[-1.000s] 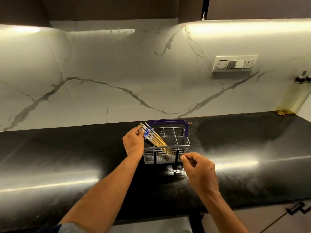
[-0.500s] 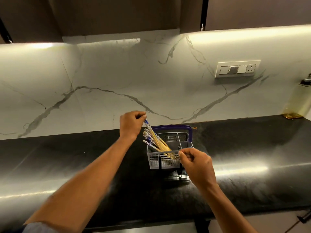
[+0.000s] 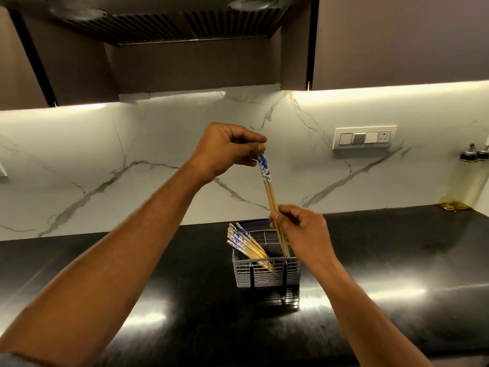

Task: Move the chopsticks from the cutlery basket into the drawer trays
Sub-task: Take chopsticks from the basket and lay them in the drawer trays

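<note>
A grey cutlery basket with a purple handle stands on the black countertop. Several wooden chopsticks with blue-and-white tops lean to the left inside it. My left hand pinches the patterned top of a pair of chopsticks lifted nearly upright above the basket. My right hand grips the same pair lower on the wooden shafts, just above the basket's right side. The tips of the pair still reach down near the rim. No drawer or tray is in view.
A white marble backsplash rises behind the counter, with a switch plate at the right. Dark wall cabinets and a range hood hang overhead. A small fixture sits on the wall at far right.
My left hand has risen, pulling a pair of chopsticks up out of the bundle. My right hand left the basket's front rim and took hold of the pair's shafts.
</note>
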